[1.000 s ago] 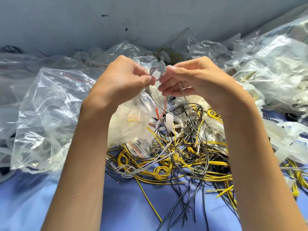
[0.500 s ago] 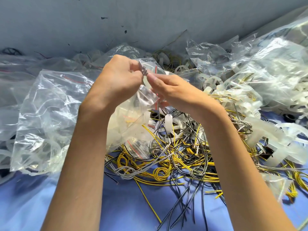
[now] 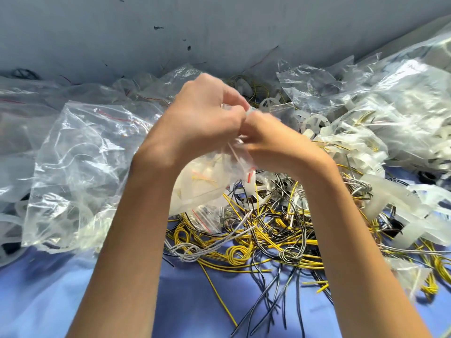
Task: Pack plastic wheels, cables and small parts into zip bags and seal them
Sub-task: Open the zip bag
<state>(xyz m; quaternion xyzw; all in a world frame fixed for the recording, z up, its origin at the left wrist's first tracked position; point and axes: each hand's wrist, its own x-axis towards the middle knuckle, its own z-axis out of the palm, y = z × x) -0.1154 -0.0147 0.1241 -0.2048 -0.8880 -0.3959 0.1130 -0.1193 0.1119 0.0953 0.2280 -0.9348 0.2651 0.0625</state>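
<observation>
A small clear zip bag (image 3: 210,184) with a red seal line hangs between my hands above the cable pile; white parts and a bit of yellow wire show inside it. My left hand (image 3: 202,123) grips its top edge with curled fingers. My right hand (image 3: 271,140) pinches the same top edge right beside the left, the knuckles touching. The bag's mouth is hidden behind my fingers. Under the bag lies a tangle of yellow, black and grey cables (image 3: 268,235) on the blue cloth (image 3: 48,301). White plastic wheels (image 3: 314,123) lie just behind my right hand.
A big crumpled clear bag (image 3: 80,172) lies at the left. More clear bags with white parts (image 3: 402,113) are heaped at the right and back against a grey wall (image 3: 219,28). White plastic strips (image 3: 395,208) lie right of the cables.
My right hand has slid left along the bag's top edge and dropped, closing up against the left hand. The bag has bunched lower between them.
</observation>
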